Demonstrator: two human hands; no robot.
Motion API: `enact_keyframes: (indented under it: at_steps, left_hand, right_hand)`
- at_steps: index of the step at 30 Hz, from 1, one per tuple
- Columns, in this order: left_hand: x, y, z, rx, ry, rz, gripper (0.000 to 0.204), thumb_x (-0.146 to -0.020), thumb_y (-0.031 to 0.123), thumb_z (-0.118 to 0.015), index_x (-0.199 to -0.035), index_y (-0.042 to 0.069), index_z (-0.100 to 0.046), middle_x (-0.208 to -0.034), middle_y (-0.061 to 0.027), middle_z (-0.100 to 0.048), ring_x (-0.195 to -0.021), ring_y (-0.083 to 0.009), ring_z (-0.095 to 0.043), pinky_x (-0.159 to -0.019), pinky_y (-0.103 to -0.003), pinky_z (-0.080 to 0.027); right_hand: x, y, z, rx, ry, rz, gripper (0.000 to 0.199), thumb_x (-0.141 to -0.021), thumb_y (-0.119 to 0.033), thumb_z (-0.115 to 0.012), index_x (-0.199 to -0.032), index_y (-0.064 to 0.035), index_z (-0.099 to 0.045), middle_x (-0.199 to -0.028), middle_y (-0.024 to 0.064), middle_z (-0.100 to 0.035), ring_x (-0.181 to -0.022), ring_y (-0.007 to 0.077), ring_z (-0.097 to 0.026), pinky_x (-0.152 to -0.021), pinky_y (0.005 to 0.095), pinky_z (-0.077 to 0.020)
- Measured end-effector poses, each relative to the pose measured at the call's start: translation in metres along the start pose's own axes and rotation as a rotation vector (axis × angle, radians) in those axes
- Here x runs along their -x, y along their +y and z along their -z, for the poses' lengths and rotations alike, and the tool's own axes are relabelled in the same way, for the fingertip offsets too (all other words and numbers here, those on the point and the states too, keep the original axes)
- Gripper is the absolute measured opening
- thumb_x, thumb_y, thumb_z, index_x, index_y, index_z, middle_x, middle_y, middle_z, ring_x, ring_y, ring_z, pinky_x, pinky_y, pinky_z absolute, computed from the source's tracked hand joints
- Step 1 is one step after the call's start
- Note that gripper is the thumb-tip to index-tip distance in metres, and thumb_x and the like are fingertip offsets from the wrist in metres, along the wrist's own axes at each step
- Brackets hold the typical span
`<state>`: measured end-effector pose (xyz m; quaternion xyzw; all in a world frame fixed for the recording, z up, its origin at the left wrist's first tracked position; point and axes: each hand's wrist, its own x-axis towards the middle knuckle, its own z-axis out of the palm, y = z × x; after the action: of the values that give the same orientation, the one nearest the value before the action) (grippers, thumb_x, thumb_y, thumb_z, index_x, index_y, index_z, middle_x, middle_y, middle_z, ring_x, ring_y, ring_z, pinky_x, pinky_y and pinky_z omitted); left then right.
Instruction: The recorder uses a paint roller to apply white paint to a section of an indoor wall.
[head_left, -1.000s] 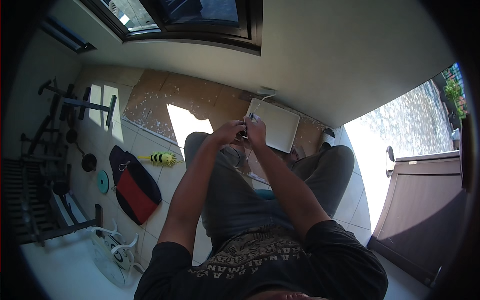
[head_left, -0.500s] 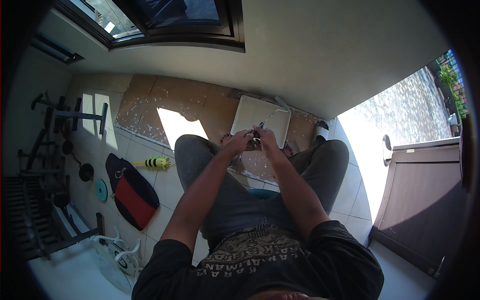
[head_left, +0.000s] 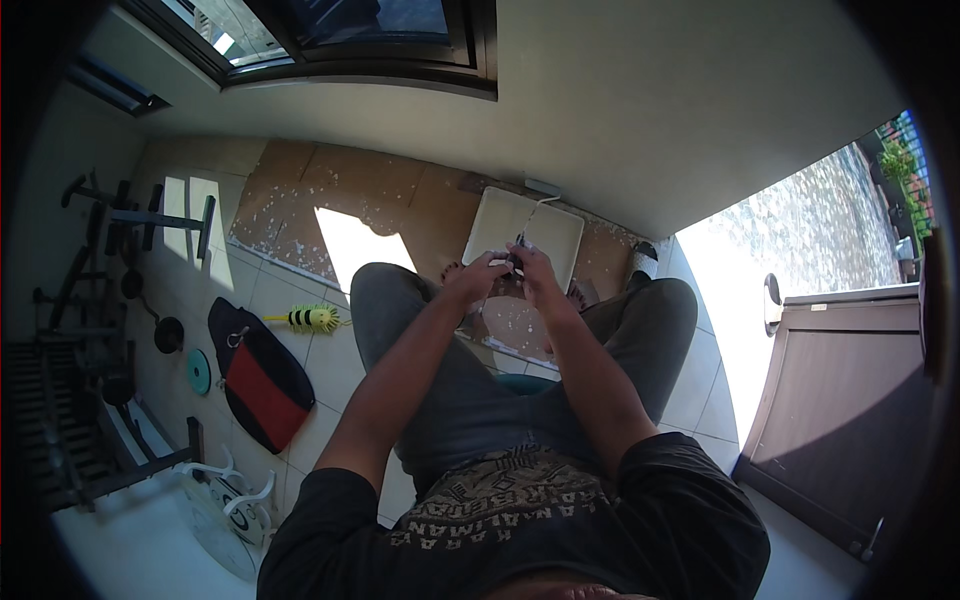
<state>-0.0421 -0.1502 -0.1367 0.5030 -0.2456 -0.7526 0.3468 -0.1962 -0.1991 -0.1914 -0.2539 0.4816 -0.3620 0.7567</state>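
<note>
Both my hands meet over a shallow cream tray point(head_left: 496, 222), between my spread knees. They are closed around the dark handle of a small paint roller point(head_left: 528, 226). Its thin shaft points away from me over the tray and bends near the far rim. At its end, a pale grey roller head lies near the wall. My left hand point(head_left: 486, 274) grips the near end of the handle, and my right hand point(head_left: 533, 268) wraps it from the other side. My fingers hide much of the handle.
Paint-spotted brown cardboard point(head_left: 385, 185) covers the floor along the wall. At left are a black-and-red bag point(head_left: 262, 375), a yellow-and-black striped duster point(head_left: 312, 319), a turquoise weight plate point(head_left: 199, 371) and exercise equipment point(head_left: 160, 218). A brown door point(head_left: 840, 390) stands at right.
The roller has turned in my hands: its head has swung left and now lies more level along the wall. My hands have shifted slightly, still together on the handle.
</note>
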Motion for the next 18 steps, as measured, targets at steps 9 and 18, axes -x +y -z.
enact_keyframes:
  at_steps: [9, 18]
  left_hand:
    - [-0.014, 0.016, 0.009, -0.015, 0.115, -0.015, 0.038, -0.1, 0.022, -0.059, -0.133, 0.005, -0.053, -0.111, -0.0107, -0.068, -0.095, -0.0221, -0.068, -0.083, -0.036, -0.053]
    - [-0.018, 0.034, 0.018, 0.053, 0.32, 0.146, 0.051, -0.095, 0.055, -0.055, -0.117, 0.009, -0.059, -0.095, -0.0089, -0.068, -0.08, -0.021, -0.069, -0.068, -0.034, -0.054]
  right_hand:
    - [-0.02, -0.01, -0.023, -0.026, -0.008, -0.016, 0.021, -0.089, -0.023, -0.073, -0.096, -0.007, -0.061, -0.078, 0.0004, -0.062, -0.065, 0.012, -0.059, -0.055, 0.0272, -0.0414]
    - [0.008, -0.027, -0.045, 0.304, 0.063, 0.099, 0.022, -0.089, -0.026, -0.072, -0.09, -0.004, -0.068, -0.073, 0.0002, -0.06, -0.068, 0.0116, -0.057, -0.063, 0.0271, -0.0438]
